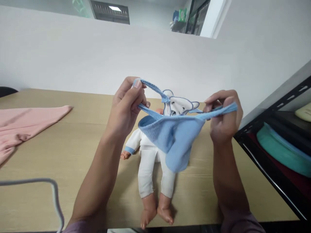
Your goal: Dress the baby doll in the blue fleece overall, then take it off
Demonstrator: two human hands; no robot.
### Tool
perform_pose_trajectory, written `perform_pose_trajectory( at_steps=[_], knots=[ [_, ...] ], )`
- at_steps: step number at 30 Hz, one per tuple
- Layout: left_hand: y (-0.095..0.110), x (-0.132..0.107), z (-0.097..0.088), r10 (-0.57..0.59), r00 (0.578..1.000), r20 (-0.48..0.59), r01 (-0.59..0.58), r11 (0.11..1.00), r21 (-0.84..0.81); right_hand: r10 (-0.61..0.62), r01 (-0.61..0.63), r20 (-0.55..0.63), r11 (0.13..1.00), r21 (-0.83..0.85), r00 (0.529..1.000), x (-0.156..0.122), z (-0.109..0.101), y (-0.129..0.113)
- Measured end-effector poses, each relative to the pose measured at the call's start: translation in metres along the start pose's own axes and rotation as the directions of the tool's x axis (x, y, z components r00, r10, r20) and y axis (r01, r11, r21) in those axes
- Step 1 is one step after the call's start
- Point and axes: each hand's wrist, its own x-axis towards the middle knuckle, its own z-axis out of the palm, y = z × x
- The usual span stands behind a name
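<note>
A light-blue cloth bib [170, 132] with a white bear-face patch [181, 105] hangs stretched between my hands above a doll. My left hand [130, 100] is closed on its blue straps at the left. On the right, my right hand [224, 113] grips the other straps, one running across its fingers. Beneath the bib, the doll [147, 168] lies on its back in a white outfit with blue cuffs, bare feet toward me. The bib hides most of its head and part of its chest.
The doll lies on a tan tabletop [85, 161]. Pink cloth [29, 126] is spread at the left, and a grey bent rod or cable [54, 197] is at the front left. A black metal shelf [272, 181] with folded cloths [282, 149] stands at the right. Behind is a white wall [97, 58].
</note>
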Motion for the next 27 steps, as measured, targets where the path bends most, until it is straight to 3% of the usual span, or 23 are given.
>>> perform_pose_trajectory(
  at_steps=[3, 6, 10, 12, 14, 16, 20, 23, 25, 27],
  knots=[
    [-0.008, 0.003, -0.007, 0.071, 0.997, -0.001, -0.071, 0.994, 0.079, -0.145, 0.145, 0.029, 0.989, 0.005, 0.989, 0.003, 0.0, 0.005],
    [-0.019, 0.005, -0.011, 0.072, 0.997, -0.007, -0.068, 0.968, 0.243, -0.202, 0.195, 0.064, 0.976, 0.101, 0.977, 0.004, 0.001, 0.002],
    [-0.016, -0.007, -0.002, 0.164, 0.986, -0.03, -0.119, 0.817, 0.564, -0.106, 0.097, 0.105, 0.991, 0.088, 0.989, 0.0, 0.004, -0.012],
    [-0.003, -0.021, 0.011, 0.225, 0.969, 0.099, -0.233, 0.721, 0.653, 0.017, -0.018, 0.117, 1.0, 0.006, 0.993, -0.004, 0.007, -0.023],
    [0.012, -0.038, 0.028, 0.157, 0.939, 0.305, -0.321, 0.72, 0.616, 0.138, -0.13, 0.133, 0.989, -0.066, 0.981, -0.009, 0.011, -0.035],
    [0.022, -0.052, 0.043, 0.008, 0.89, 0.455, -0.284, 0.791, 0.541, 0.242, -0.228, 0.164, 0.969, -0.1, 0.956, -0.014, 0.016, -0.045],
    [0.021, -0.058, 0.052, -0.207, 0.809, 0.55, -0.112, 0.865, 0.49, 0.367, -0.35, 0.278, 0.93, -0.111, 0.888, -0.015, 0.013, -0.05],
    [0.018, -0.045, 0.035, -0.201, 0.763, 0.614, -0.059, 0.925, 0.376, 0.355, -0.384, 0.514, 0.922, -0.055, 0.78, -0.007, -0.004, -0.035],
    [0.019, -0.035, 0.019, -0.117, 0.769, 0.628, -0.054, 0.968, 0.247, 0.283, -0.424, 0.724, 0.905, 0.015, 0.629, -0.001, -0.015, -0.018],
    [0.018, -0.027, 0.004, 0.0, 0.795, 0.607, -0.07, 0.993, 0.091, 0.171, -0.434, 0.879, 0.9, 0.045, 0.445, 0.003, -0.021, 0.001]
  ],
)
